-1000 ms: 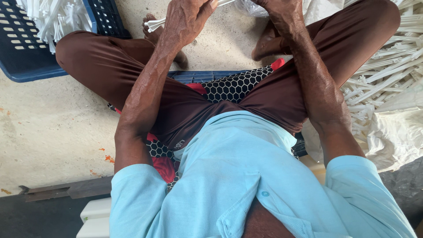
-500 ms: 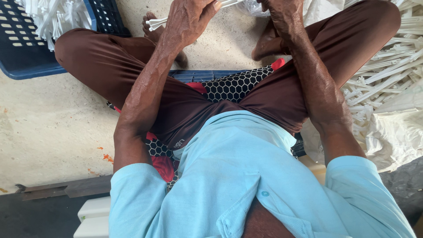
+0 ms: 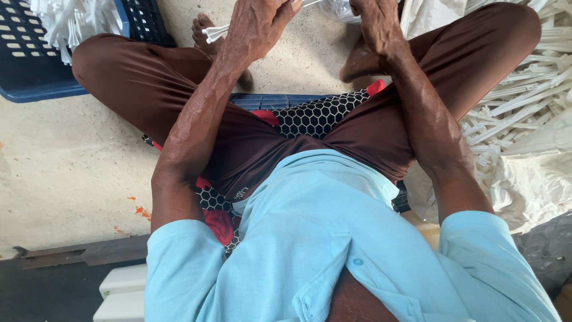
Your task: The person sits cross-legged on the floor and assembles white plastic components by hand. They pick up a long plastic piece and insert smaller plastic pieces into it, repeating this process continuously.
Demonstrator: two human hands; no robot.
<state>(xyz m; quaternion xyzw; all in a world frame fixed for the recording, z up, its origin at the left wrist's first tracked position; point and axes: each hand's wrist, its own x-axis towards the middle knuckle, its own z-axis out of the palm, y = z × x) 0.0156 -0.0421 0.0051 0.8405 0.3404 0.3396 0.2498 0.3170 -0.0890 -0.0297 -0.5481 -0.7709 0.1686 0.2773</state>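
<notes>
Little has moved since the earlier frame — both hands sit slightly higher in view, their knuckles close to the top edge. Left hand (image 3: 257, 27) has its fingers closed around a bundle of thin white plastic strips (image 3: 217, 31), whose ends poke out leftward just above the bare foot. Right hand (image 3: 375, 24) is cut off by the frame edge, so I cannot tell how its fingers stand. More white strips lie heaped on a pale sack (image 3: 524, 185) at the right — others fill the blue slotted plastic crate (image 3: 24, 71) at the upper left on the concrete floor (image 3: 65, 167).
</notes>
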